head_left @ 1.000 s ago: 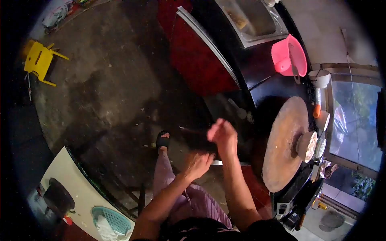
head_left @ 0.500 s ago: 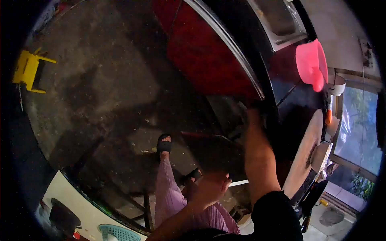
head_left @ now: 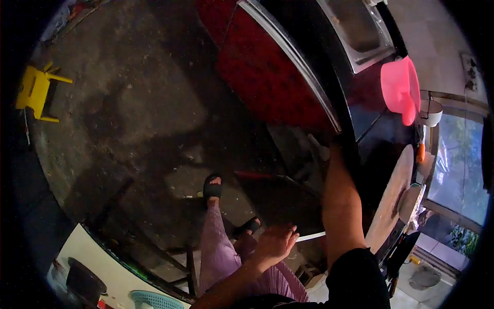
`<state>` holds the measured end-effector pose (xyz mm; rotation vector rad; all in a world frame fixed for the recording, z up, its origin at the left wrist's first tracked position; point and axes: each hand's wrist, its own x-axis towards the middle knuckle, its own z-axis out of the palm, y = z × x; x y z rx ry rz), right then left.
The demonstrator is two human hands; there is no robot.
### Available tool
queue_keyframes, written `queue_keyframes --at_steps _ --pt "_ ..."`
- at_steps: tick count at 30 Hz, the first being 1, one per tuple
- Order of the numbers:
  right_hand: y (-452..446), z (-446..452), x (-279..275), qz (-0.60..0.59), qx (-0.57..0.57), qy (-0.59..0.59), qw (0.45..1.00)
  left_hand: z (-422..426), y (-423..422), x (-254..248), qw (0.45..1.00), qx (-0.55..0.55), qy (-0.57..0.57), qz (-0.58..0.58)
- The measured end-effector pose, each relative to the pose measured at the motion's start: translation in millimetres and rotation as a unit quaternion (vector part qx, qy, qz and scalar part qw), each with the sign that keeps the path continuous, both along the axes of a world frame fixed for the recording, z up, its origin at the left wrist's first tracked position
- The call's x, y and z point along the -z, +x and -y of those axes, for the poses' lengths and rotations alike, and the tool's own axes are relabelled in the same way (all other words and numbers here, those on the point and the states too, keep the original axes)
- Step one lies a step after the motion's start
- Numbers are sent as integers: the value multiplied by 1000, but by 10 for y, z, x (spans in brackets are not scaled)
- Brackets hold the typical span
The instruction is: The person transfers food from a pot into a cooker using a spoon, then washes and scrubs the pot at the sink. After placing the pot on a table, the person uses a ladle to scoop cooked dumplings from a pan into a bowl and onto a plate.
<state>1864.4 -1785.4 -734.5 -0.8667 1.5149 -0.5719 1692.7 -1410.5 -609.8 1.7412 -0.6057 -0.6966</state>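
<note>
My left hand (head_left: 278, 243) is closed at the edge of an open, dark cabinet door (head_left: 280, 203), whose white edge strip runs off to the right from my fingers. My right arm (head_left: 342, 206), in a black sleeve, reaches down under the dark counter (head_left: 368, 116) into the shaded cabinet opening. The right hand itself is hidden in shadow below the counter edge, so its fingers do not show. Close to it is a pale, elongated object (head_left: 319, 148), too dim to name.
Red cabinet fronts (head_left: 267, 77) line the counter, which has a steel sink (head_left: 360, 33), a pink dipper (head_left: 399, 87) and a large round wooden lid (head_left: 393, 198). A yellow stool (head_left: 35, 92) stands on the floor at left. A pale table (head_left: 77, 252) with a blue basket (head_left: 154, 298) is at lower left.
The view has shifted slightly. My right hand has gone further out of sight under the counter, and the pale object beside it shows more clearly. My left hand stays at the door edge.
</note>
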Motion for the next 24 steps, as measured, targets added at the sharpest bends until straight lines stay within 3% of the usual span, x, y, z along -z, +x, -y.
queue_keyframes --at_steps 12,18,21,23,24 --pt "-573 -177 -131 49 -12 89 995 24 48 20 999 32 -4 8" --pt "-498 -309 -115 132 75 -3 988 73 -59 94 1000 6 -5 9" --pt "-582 -563 -231 200 130 -51 970 59 -42 137 988 100 33 109" --pt "-760 -777 -347 231 141 -44 962 133 -402 623 999 30 -36 -24" --pt "-846 -896 -410 244 144 -33 958 133 -428 610 999 28 -30 -36"
